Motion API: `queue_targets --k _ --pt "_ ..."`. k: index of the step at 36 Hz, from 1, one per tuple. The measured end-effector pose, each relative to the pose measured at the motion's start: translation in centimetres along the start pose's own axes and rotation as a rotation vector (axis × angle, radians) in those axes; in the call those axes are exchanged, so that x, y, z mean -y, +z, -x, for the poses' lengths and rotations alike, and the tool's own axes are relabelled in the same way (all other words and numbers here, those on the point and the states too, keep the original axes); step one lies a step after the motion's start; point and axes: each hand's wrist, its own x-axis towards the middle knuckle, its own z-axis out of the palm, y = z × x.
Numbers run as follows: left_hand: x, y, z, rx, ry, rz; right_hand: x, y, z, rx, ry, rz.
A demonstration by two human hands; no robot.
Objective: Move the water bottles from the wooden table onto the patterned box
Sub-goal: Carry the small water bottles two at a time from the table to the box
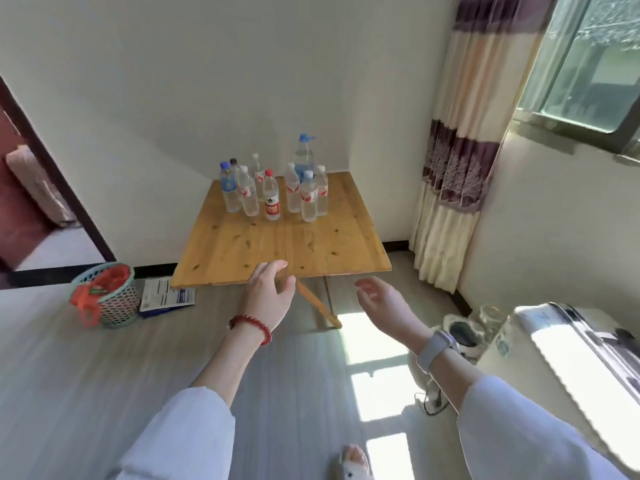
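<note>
- Head view: a person stands short of the wooden table (277, 247), both arms stretched toward it, feet still on the grey floor at 6 o'clock.
- Water bottles (273, 192) all stand upright in a tight cluster at the table's far edge, 12 o'clock from the hands. Roughly ten; a tall blue-capped bottle (304, 157) rises at the back, a red-labelled bottle (271, 199) sits front and centre.
- Left hand (268, 292) hovers over the near table edge, fingers loosely spread and curled, holding nothing.
- Right hand (381, 299) hangs off the table's near corner, at 3 o'clock from the left hand, palm open and empty.
- Both hands are well apart from the bottles.
- Patterned box: not identifiable in this view. A pale, blurred object (568, 344) sits at 4 o'clock; whether it is the box cannot be told.
- Step, as judged: the approach, before the first pick-up. No bottle appears moved yet.
- Next move likely calls for stepping closer, reaching across the tabletop, and closing a hand round a front-row bottle without toppling its close neighbours.
- Basket (107, 296) sits on the floor at 9 o'clock.
</note>
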Motion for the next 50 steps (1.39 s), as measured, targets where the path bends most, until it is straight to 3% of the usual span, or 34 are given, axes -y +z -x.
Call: queue_targets --k 12,19,26,31,34,42,50 --pt "2.9 7.1 -28.1 -0.042 0.017 -0.046 -0.9 -1.6 -30.4 0.029 -0.014 0.013" --pt "9.0 11.7 -38.9 0.016 -0.076 -0.034 -2.9 1.3 -43.4 0.054 0.048 -0.022" --pt "15.3 19.5 -49.9 0.11 -0.17 0.083 -7.1 4.8 -56.5 -0.034 0.147 -0.043" --pt "18.7 25.6 -55.5 0.206 -0.259 0.189 -10.3 7.7 -65.0 0.026 0.263 -0.034" --pt "20.0 28.4 -57.9 0.23 -0.292 0.238 -11.8 8.8 -69.0 0.076 0.29 -0.075" --pt "22.5 31.8 -61.6 0.192 -0.158 0.295 -14.7 10.4 -75.7 0.231 0.217 -0.152" --pt "22.7 30.7 -62.8 0.247 -0.099 0.383 -14.2 11.2 -73.5 0.09 0.278 -0.275"
